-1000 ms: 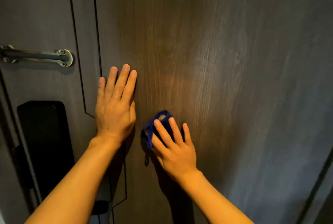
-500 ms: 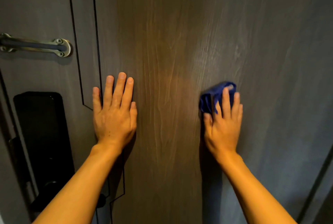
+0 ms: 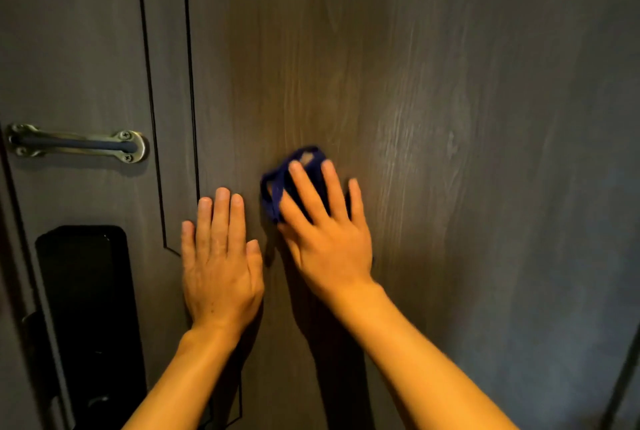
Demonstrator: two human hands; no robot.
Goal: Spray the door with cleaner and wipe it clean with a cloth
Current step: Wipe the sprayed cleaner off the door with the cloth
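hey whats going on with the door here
A person is wiping a dark wood-grain door by hand. The right hand presses a blue cloth flat against the middle panel, fingers spread over it. The left hand rests open and flat on the door just beside it, holding nothing. A metal latch bar and a black lock panel sit further left. No spray bottle is in view.

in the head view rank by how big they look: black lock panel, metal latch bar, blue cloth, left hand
1. black lock panel
2. left hand
3. metal latch bar and blue cloth: too close to rank, since the right hand covers much of the cloth.
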